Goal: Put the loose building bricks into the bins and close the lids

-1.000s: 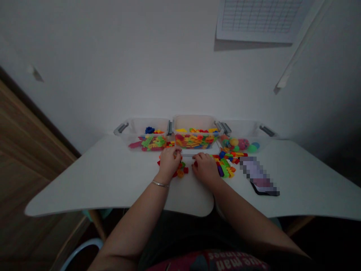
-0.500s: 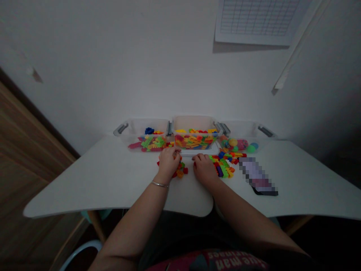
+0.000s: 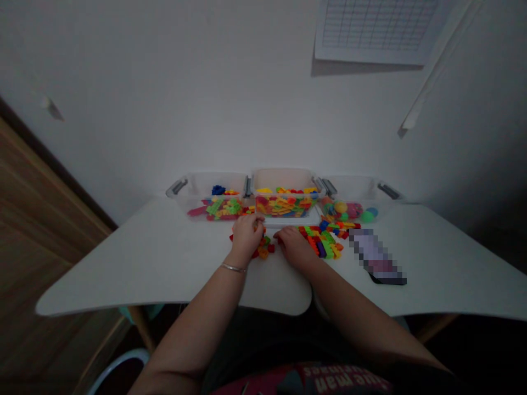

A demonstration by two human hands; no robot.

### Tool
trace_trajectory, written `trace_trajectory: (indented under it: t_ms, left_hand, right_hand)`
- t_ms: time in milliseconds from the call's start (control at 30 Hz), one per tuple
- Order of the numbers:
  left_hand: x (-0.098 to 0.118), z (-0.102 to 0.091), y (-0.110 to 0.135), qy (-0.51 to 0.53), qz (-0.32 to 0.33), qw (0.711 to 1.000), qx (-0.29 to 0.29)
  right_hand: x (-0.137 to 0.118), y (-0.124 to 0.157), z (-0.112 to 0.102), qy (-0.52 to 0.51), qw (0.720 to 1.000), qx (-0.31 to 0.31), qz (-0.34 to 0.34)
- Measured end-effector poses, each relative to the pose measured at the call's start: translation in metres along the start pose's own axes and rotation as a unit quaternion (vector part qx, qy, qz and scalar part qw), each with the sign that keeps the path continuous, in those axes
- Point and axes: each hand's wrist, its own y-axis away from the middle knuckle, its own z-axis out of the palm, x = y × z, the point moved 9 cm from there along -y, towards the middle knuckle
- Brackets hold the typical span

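Note:
My left hand (image 3: 246, 237) rests knuckles up on a small heap of red, orange and green toy bricks (image 3: 264, 249) on the white table (image 3: 164, 258). Its fingers curl down over the bricks; what they hold is hidden. My right hand (image 3: 293, 245) lies close beside it, fingers bent toward the same heap, its grip also hidden. A bigger pile of mixed bricks (image 3: 325, 241) lies just right of my right hand. A thin bracelet (image 3: 233, 268) circles my left wrist.
Three clear plastic tubs stand along the wall: the left tub (image 3: 209, 197) and middle tub (image 3: 286, 197) hold bricks, the right tub (image 3: 354, 200) holds coloured balls. A phone (image 3: 381, 260) lies on the right. A wooden panel (image 3: 37, 230) runs along the left.
My right hand has slid a little left, closer to the small heap and to my left hand. My left hand has barely moved.

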Motion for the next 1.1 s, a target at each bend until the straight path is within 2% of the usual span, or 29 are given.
trace_trajectory:
  t_ms: [133,233,333,433,533,633,733,867,967,1100]
  left_hand:
    - [0.001,0.000,0.000,0.005,0.004,1.000,0.001]
    - [0.002,-0.001,-0.001,0.011,0.010,1.000,0.004]
    - [0.005,0.001,-0.001,0.021,0.025,0.999,-0.002]
    - [0.010,0.003,-0.001,0.026,0.049,0.998,-0.012]
    - [0.020,0.007,0.002,0.048,0.091,0.994,-0.027]
    - [0.031,0.011,0.005,0.084,0.139,0.986,-0.042]
    - [0.035,0.013,0.007,0.110,0.162,0.980,-0.040]
    - [0.040,0.012,0.008,0.118,0.196,0.973,-0.031]
    - [0.041,0.007,0.008,0.107,0.201,0.974,-0.017]
    - [0.040,-0.002,0.009,0.046,0.179,0.983,0.013]
  right_hand:
    - [0.000,-0.001,-0.007,-0.032,0.999,0.031,-0.018]
    - [0.003,-0.001,-0.026,-0.107,0.988,0.111,-0.014]
    - [0.015,0.001,-0.043,-0.232,0.953,0.193,0.005]
    - [0.040,0.003,-0.045,-0.370,0.896,0.234,0.074]
    - [0.059,0.002,-0.029,-0.497,0.828,0.208,0.154]
    - [0.065,0.001,-0.021,-0.576,0.771,0.202,0.182]
    - [0.061,-0.001,-0.016,-0.615,0.740,0.195,0.188]
    - [0.047,-0.005,0.001,-0.679,0.694,0.133,0.197]
    - [0.041,-0.007,0.007,-0.706,0.674,0.107,0.187]
    - [0.041,-0.008,0.013,-0.697,0.688,0.094,0.181]
